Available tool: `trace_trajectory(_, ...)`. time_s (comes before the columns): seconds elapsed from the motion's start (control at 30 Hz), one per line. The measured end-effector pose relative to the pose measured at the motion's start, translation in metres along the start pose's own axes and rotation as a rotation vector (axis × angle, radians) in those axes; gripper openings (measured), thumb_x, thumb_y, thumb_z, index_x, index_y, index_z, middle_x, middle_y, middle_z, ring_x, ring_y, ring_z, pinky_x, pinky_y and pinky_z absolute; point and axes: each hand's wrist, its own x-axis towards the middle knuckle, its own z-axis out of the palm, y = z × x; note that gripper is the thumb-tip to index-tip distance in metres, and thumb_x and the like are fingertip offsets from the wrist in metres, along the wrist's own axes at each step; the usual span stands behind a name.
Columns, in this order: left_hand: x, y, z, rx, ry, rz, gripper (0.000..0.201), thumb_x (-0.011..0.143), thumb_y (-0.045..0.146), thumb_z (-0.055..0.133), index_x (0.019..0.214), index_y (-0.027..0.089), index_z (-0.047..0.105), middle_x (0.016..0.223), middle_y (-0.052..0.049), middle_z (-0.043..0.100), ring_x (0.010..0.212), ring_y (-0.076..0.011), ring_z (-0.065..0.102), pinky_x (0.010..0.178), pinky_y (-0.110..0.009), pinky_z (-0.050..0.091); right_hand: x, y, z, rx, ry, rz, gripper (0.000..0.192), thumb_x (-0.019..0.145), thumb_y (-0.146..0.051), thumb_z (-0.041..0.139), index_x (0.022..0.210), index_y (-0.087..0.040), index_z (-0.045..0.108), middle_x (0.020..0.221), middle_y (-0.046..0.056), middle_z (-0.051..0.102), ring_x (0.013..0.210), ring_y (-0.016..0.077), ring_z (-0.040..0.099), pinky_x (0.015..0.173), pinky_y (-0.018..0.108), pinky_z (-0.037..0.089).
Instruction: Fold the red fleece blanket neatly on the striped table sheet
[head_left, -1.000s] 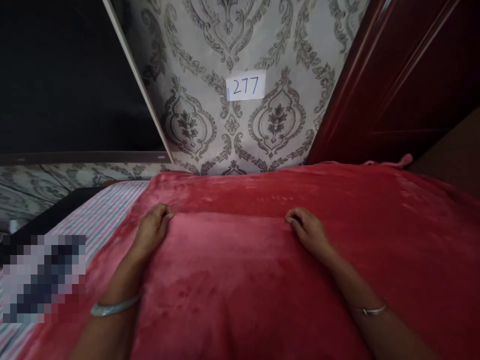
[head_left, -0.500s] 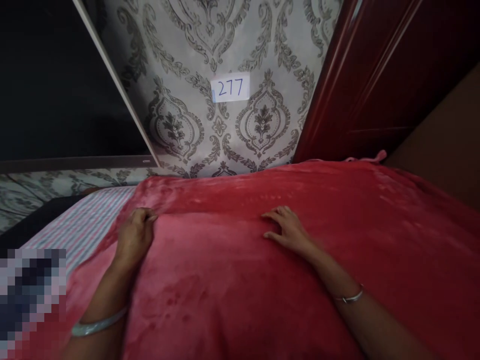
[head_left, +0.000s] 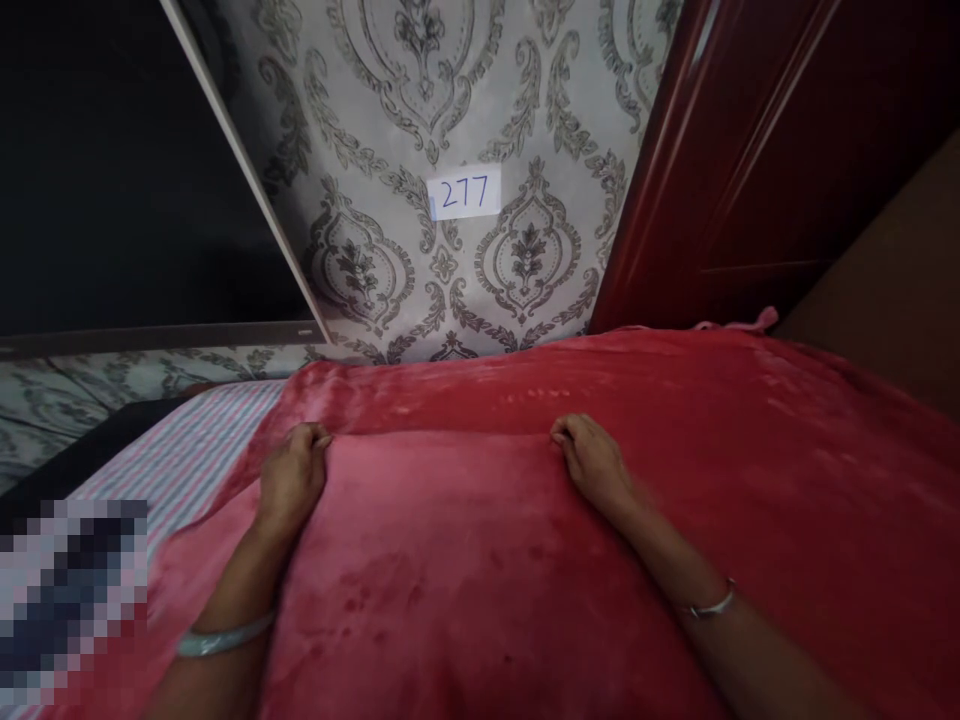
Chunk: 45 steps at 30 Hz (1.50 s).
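- Two forearms reach in, each cut off at the bottom of the view. One pale bangle (head_left: 225, 638) rings the left wrist, one silvery bracelet (head_left: 712, 604) the right.
- One red blanket (head_left: 420, 560) covers most of the striped sheet, running out of view at the bottom and right. Small dark marks dot its near part, too many and too faint to count.
- The left hand (head_left: 290, 482) has its fingers closed in a pinch on the blanket, near the sheet's left edge.
- The right hand (head_left: 596, 465) pinches the blanket too, thumb against fingers at the tips, with a small gap behind them.
- One straight blanket edge runs between the two hands; whether fold or hem, I cannot tell. Beyond it a band of red cloth reaches the far side, and open cloth spreads right of the right hand.
- One striped sheet (head_left: 180, 440) shows along the left, partly hidden by a pixelated patch (head_left: 71, 600). A black thing beyond it is hard to make out.
- One pink strip (head_left: 763, 321) lies at the blanket's far right edge.
- Behind stand one dark screen (head_left: 127, 170) and one dark red panel (head_left: 757, 150), both cut off, with one label (head_left: 465, 192) reading 277 on the patterned wall (head_left: 427, 110) between.
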Motion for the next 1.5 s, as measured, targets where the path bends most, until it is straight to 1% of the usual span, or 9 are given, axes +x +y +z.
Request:
trace_trajectory(0.2,-0.003,0.0,0.009,0.089,-0.02,-0.065,0.025,0.089,0.034,0.041,0.095,0.019,0.06,0.079,-0.01,0.072,0.071,-0.0266,0.069,0.064,-0.033,0.045,-0.002,0.008,0.025,-0.121,-0.012,0.067,0.023,0.098,-0.028,0.039,0.094,-0.022,0.061,0.079,0.007,0.069,0.069,0.0224,0.065,0.061,0.029,0.042)
trace_trajectory(0.43,-0.011,0.001,-0.005,0.072,0.179,0.094,0.026,0.091,0.034,0.04,0.088,0.02,0.061,0.073,-0.008,0.07,0.066,-0.022,0.067,0.063,-0.029,0.043,-0.001,-0.002,-0.01,-0.011,0.12,-0.064,0.036,0.103,-0.045,0.04,0.087,-0.022,0.062,0.074,0.005,0.068,0.066,0.019,0.064,0.064,0.028,0.045)
trace_trajectory(0.53,-0.013,0.003,-0.012,0.062,0.095,0.164,0.028,0.092,0.036,0.039,0.077,0.022,0.058,0.063,-0.004,0.065,0.059,-0.0196,0.063,0.06,-0.028,0.041,-0.002,-0.008,-0.023,0.048,-0.02,-0.132,0.045,0.099,-0.058,0.044,0.081,-0.021,0.06,0.067,0.003,0.064,0.058,0.0164,0.06,0.057,0.026,0.04)
trace_trajectory(0.63,-0.013,0.004,-0.016,0.073,0.026,0.173,0.033,0.093,0.038,0.038,0.068,0.023,0.053,0.058,-0.003,0.061,0.056,-0.0183,0.059,0.058,-0.028,0.037,-0.003,-0.013,-0.029,0.048,-0.225,-0.182,0.047,0.093,-0.065,0.05,0.082,-0.021,0.061,0.072,0.004,0.068,0.062,0.0175,0.062,0.058,0.027,0.039)
trace_trajectory(0.8,-0.014,0.006,-0.019,0.056,0.012,0.151,0.038,0.095,0.04,0.038,0.064,0.023,0.05,0.055,-0.002,0.055,0.054,-0.0176,0.054,0.057,-0.029,0.032,-0.002,-0.015,-0.032,-0.078,-0.381,-0.158,0.034,0.094,-0.053,0.056,0.083,-0.022,0.065,0.075,0.004,0.068,0.067,0.0183,0.063,0.061,0.027,0.037)
trace_trajectory(0.93,-0.013,0.014,-0.024,-0.076,-0.185,0.173,0.04,0.092,0.047,0.042,0.063,0.022,0.051,0.057,-0.002,0.058,0.055,-0.017,0.054,0.058,-0.029,0.033,-0.003,-0.007,-0.033,-0.101,-0.325,-0.151,0.036,0.098,-0.045,0.049,0.073,-0.022,0.062,0.071,0.004,0.066,0.062,0.0179,0.061,0.057,0.027,0.036)
trace_trajectory(1.07,-0.015,0.021,-0.029,-0.152,-0.302,0.159,0.041,0.085,0.058,0.054,0.069,0.021,0.057,0.064,-0.001,0.062,0.059,-0.0162,0.055,0.058,-0.028,0.034,-0.005,0.0,-0.034,-0.057,-0.254,-0.12,0.044,0.1,-0.052,0.043,0.071,-0.023,0.059,0.071,0.004,0.065,0.06,0.0185,0.06,0.056,0.029,0.038)
trace_trajectory(1.33,-0.021,0.03,-0.035,-0.154,-0.388,0.229,0.047,0.079,0.066,0.067,0.076,0.019,0.062,0.073,-0.002,0.064,0.067,-0.0171,0.056,0.063,-0.028,0.035,-0.004,0.004,-0.04,-0.043,-0.203,-0.043,0.052,0.094,-0.067,0.043,0.073,-0.024,0.063,0.07,0.004,0.066,0.057,0.0187,0.059,0.055,0.03,0.04)
trace_trajectory(1.5,-0.02,0.028,-0.042,-0.143,-0.325,0.263,0.042,0.09,0.057,0.056,0.071,0.02,0.057,0.073,-0.003,0.061,0.069,-0.0177,0.056,0.064,-0.03,0.037,-0.002,0.002,-0.043,-0.049,-0.216,-0.029,0.054,0.09,-0.071,0.048,0.069,-0.023,0.062,0.068,0.005,0.065,0.057,0.0188,0.06,0.054,0.03,0.041)
